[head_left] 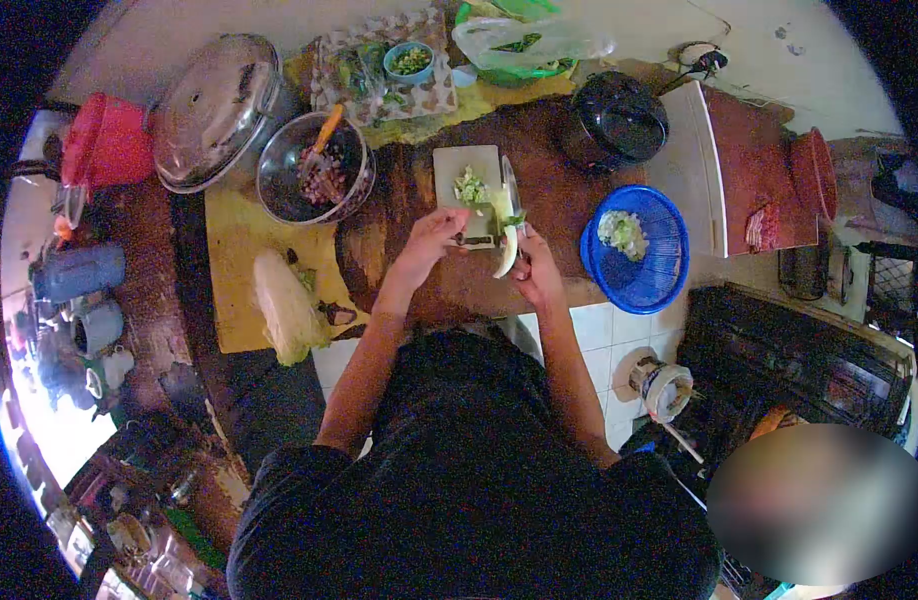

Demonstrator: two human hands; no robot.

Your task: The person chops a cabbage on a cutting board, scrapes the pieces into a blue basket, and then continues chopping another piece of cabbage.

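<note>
My right hand is closed around a knife, its blade pointing away from me over the right side of a pale cutting board. Against the knife and the same hand's fingers hangs a curved pale vegetable piece with a bit of green at its top. My left hand is at the board's near left edge with its fingers curled; anything between them is too small to make out. Chopped pale green vegetable lies on the board.
Right of the board stands a blue basket holding chopped pale vegetable. To the left are a steel bowl with purplish pieces and an orange-handled utensil, and a napa cabbage. A black pot and an egg tray stand behind.
</note>
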